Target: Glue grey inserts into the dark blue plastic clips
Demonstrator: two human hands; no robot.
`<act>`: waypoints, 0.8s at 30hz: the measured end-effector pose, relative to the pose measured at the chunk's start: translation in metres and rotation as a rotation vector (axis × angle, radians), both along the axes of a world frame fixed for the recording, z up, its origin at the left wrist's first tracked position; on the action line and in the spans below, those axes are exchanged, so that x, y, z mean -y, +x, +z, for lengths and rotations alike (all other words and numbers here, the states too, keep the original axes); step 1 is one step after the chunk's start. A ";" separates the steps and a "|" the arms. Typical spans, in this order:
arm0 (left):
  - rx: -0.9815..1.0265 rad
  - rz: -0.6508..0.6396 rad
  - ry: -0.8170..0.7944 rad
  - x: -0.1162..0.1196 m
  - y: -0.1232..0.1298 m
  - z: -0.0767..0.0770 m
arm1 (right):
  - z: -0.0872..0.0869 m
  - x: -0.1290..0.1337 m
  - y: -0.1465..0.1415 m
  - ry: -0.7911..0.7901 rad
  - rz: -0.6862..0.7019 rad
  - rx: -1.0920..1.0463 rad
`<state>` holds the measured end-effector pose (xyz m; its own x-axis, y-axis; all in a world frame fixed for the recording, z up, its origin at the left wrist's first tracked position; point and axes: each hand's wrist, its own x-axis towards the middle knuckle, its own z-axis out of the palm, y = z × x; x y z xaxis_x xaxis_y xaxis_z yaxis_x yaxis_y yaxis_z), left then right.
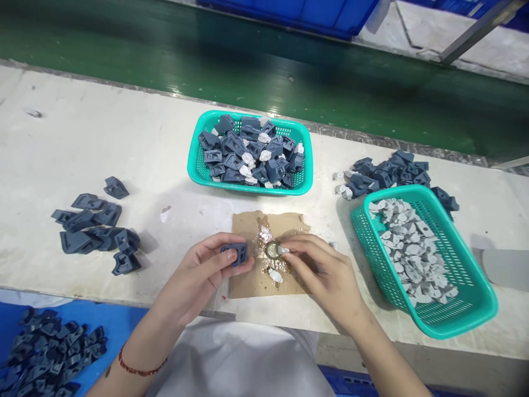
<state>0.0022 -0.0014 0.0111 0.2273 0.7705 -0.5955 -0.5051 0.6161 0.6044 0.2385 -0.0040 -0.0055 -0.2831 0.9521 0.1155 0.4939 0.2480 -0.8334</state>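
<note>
My left hand (pixel 210 264) grips a dark blue-grey plastic part (pixel 235 253) with slots in its face, held over the left edge of a brown cardboard piece (pixel 248 284). Between the thumb and fingers of my right hand (pixel 318 264) is a small light-grey plastic piece (pixel 282 250). It is at the rim of a small round dish (pixel 273 250) of shiny liquid on the cardboard. A wet, glossy patch surrounds the dish. Just below it lies another small white piece (pixel 275 275), dark at one end.
A green basket (pixel 249 190) of blue-grey parts and some white pieces stands behind the cardboard. Another green basket (pixel 471 309) at right holds small grey pieces. Loose blue-grey parts lie at left (pixel 95 220), behind the right basket (pixel 388 173), and in a blue bin (pixel 124 320) below.
</note>
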 end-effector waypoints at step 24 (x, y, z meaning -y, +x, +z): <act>-0.119 -0.404 0.337 0.016 0.006 0.000 | 0.006 0.003 0.006 -0.470 -0.214 -0.659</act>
<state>0.0084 -0.0174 0.0115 0.4912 0.7887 -0.3696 -0.1843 0.5089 0.8409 0.2445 -0.0065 0.0007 -0.1044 0.9679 -0.2286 -0.1339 -0.2414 -0.9611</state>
